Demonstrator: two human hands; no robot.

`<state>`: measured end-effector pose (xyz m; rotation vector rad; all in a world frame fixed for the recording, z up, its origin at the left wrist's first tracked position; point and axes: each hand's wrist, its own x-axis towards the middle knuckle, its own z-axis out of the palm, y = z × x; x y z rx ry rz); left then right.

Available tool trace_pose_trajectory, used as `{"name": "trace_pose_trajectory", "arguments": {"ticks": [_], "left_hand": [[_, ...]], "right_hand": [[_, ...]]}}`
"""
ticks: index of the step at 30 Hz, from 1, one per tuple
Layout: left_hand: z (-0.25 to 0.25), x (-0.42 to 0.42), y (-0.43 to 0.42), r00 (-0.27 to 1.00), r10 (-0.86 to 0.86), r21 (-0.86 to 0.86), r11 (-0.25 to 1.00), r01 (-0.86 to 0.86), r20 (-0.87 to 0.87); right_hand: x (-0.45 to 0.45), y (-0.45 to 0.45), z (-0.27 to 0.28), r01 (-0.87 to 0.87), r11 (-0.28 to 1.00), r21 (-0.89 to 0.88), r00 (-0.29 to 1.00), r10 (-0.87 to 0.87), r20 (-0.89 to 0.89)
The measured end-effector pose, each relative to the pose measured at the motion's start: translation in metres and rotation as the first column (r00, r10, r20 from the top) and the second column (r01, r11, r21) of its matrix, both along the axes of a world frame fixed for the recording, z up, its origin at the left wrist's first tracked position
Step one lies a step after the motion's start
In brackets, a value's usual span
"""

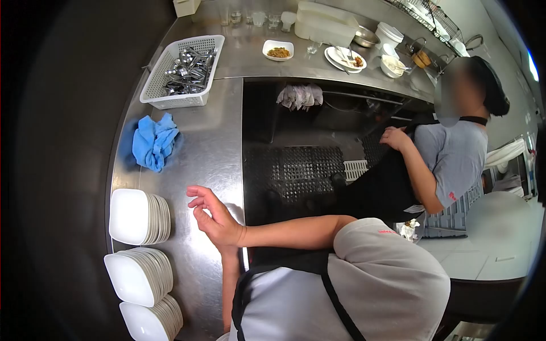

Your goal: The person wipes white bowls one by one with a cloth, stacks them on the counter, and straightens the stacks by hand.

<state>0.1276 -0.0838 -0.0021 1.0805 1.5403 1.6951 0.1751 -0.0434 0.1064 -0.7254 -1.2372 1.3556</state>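
Observation:
My right hand [213, 220] is above the steel counter [213, 148], its fingers loosely bent and apart with nothing between them. It is nearest to a stack of white square dishes [132, 217], whose edge lies left of my fingertips without contact. My left forearm [228, 284] comes up from the bottom of the view and passes behind my right wrist; the left hand's fingers are hidden there. Two more stacks of square dishes, a middle one [133, 277] and a lower one [147, 323], stand along the left edge. A crumpled blue cloth [154, 142] lies beyond the first stack.
A white basket [181, 101] of cutlery stands at the counter's far corner. The back counter holds a food dish [278, 50], used plates [345, 59], glasses [259, 19] and a translucent tub [324, 25]. A co-worker [449, 148] stands at the right, beside black floor mats [301, 170].

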Motion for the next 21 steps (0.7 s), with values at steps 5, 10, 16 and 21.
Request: {"name": "trace_pose_trajectory", "arguments": {"ticks": [5, 10, 16, 21], "left_hand": [[0.001, -0.002, -0.001, 0.998, -0.014, -0.016, 1.000, 0.013, -0.060], [0.000, -0.006, -0.006, 0.993, -0.013, -0.032, 0.999, 0.009, -0.114], [0.001, -0.005, -0.010, 0.986, -0.017, -0.074, 0.997, 0.004, -0.168], [0.003, -0.001, -0.005, 0.978, -0.026, -0.101, 0.995, 0.005, -0.209]], "right_hand": [[-0.003, -0.001, 0.008, 0.004, 0.997, 0.078, 0.999, -0.008, 0.053], [0.003, 0.002, 0.011, -0.035, 0.990, 0.140, 0.998, 0.026, 0.066], [0.011, -0.002, 0.007, -0.128, 0.967, 0.221, 0.989, 0.107, 0.104], [0.013, -0.003, -0.004, -0.233, 0.955, 0.185, 0.972, 0.224, 0.069]]}}
